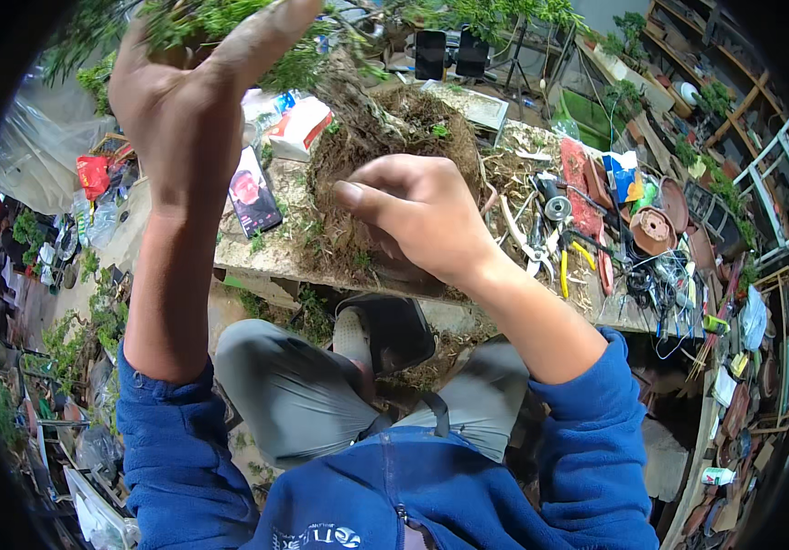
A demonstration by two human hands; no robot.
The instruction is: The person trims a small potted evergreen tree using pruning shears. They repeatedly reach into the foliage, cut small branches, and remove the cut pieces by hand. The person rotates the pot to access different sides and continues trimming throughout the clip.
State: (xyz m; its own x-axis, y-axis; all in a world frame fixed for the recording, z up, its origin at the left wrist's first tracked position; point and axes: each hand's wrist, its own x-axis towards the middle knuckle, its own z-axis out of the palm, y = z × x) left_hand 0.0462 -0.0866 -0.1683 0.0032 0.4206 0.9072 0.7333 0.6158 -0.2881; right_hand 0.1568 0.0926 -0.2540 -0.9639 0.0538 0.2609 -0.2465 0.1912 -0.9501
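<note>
A small tree with a thick, gnarled trunk (349,96) and green needle foliage (289,69) stands in a bulky soil root ball (449,119) near the table's front edge. Raised at the upper left, my left hand (179,110) is among the foliage. Its thumb is stretched out, while the other fingers are mostly hidden by greenery and the top edge. In front of the root ball, my right hand (422,211) has its fingers curled and its thumb close to the index finger. Whatever it may hold is hidden.
Left of the root ball lie a phone (252,192) and a red-and-white box (301,126). To its right are yellow-handled pliers (576,261), a tape roll (558,209), a brown pot (653,231) and tangled cables (660,275). Two phones (451,55) stand at the back.
</note>
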